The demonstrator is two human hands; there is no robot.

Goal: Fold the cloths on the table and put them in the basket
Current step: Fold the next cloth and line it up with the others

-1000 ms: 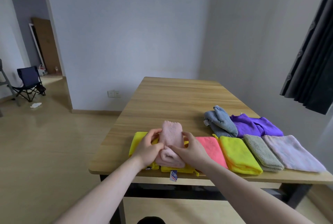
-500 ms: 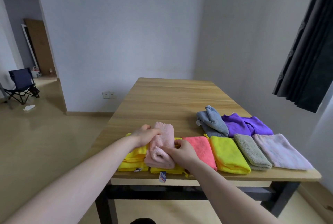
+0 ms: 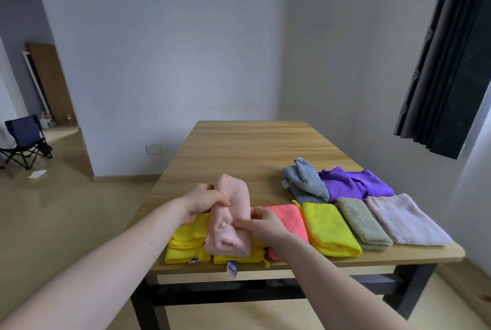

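A pale pink cloth (image 3: 233,207), folded into a narrow bundle, lies on top of two folded yellow cloths (image 3: 186,244) at the table's near edge. My left hand (image 3: 204,203) grips its left side and my right hand (image 3: 261,223) pinches its right side near the front. To the right lie folded cloths in a row: coral pink (image 3: 288,216), yellow-green (image 3: 329,228), grey-green (image 3: 364,220) and lilac (image 3: 403,219). Behind them sit a crumpled blue-grey cloth (image 3: 305,183) and a crumpled purple cloth (image 3: 356,183). No basket is in view.
The wooden table (image 3: 252,149) runs away from me toward the wall; its near edge is just below the cloths. A dark curtain (image 3: 449,58) hangs at the right. A folding chair (image 3: 25,141) stands on the floor far left.
My hands have stayed on the pink cloth, shifting their hold slightly on its sides; the bundle looks a bit tighter. The camera has turned a little to the left.
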